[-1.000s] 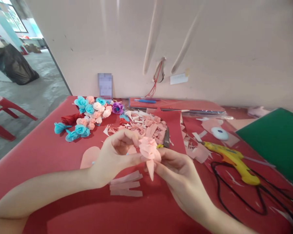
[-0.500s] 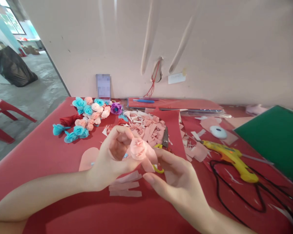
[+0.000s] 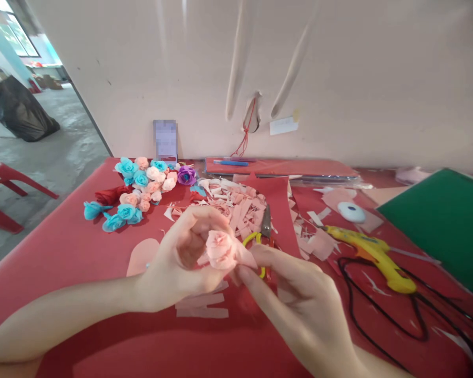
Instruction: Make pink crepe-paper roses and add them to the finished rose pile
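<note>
Half a second on, the thumb and first finger of the right hand [image 3: 305, 294], which were being kept apart, are being brought together at the base of the pink paper flower [image 3: 219, 250]. Its loose tail [image 3: 247, 256] is being pointed more to the side now. By the right hand, the flower is being pinched there on its right side. By the left hand [image 3: 169, 273], it is being cupped between the thumb and the bent fingers. The flower is being held up over the red table [image 3: 122, 336], between the two hands.

Under and behind the hands, flat pink strips [image 3: 203, 312] are being partly covered, and so are a round-ended pink paper [image 3: 140, 257] and the scissors [image 3: 266, 226] with yellow handles. Just past the scissors, a heap of pink scraps [image 3: 248, 207] is lying.

Farther left, a bunch of blue, pink, red and white flowers [image 3: 126, 212] is being kept together, with a purple flower [image 3: 186, 176] beside it. On the right, a yellow glue gun [image 3: 378, 257] is lying with its black cord [image 3: 350, 299] being looped near it. Past that, a green sheet [image 3: 441, 226] is lying. At the back, a phone [image 3: 165, 139] is being propped against the wall [image 3: 339, 79].
</note>
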A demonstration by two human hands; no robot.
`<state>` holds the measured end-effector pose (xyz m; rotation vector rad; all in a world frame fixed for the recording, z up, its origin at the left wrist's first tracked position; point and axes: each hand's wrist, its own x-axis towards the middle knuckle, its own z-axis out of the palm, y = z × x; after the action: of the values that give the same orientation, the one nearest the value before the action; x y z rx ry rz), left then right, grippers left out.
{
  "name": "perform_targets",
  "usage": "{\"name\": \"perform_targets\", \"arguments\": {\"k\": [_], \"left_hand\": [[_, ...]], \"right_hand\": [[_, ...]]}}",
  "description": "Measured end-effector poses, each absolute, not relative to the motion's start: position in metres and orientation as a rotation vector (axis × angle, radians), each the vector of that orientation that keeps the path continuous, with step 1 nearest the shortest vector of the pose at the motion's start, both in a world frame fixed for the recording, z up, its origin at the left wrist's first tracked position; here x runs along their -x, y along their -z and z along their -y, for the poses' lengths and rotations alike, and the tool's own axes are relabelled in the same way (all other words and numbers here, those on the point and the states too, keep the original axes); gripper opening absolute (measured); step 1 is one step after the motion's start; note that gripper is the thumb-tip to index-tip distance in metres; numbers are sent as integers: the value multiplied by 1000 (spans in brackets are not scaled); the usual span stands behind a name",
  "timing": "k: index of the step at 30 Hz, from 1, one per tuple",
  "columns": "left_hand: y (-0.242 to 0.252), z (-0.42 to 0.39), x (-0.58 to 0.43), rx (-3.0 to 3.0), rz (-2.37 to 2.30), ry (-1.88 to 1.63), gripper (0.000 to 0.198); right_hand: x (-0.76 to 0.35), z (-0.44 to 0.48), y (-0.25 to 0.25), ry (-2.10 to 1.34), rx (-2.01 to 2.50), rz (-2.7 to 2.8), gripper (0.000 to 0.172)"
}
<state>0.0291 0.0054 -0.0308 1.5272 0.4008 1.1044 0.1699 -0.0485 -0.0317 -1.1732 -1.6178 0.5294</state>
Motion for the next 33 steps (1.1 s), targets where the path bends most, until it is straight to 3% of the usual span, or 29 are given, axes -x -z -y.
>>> {"name": "perform_targets", "arguments": {"k": [7,17,23,33], "left_hand": [[36,-6,-23,-1550,-368,-981,51],[39,-5,-26,-1624,-456,-1079,49],[39,-2,-24,-1649,-592,-1091,45],[39,-5,-22,-1660,-450,-928,52]], "right_hand": [[-171,50,30,-515,1134,1687,12],[-171,49,35,-53,1076,1881,17],[-171,50,39,359,1063,2030,10],[-170,55,51,526,1005,2016,18]]}}
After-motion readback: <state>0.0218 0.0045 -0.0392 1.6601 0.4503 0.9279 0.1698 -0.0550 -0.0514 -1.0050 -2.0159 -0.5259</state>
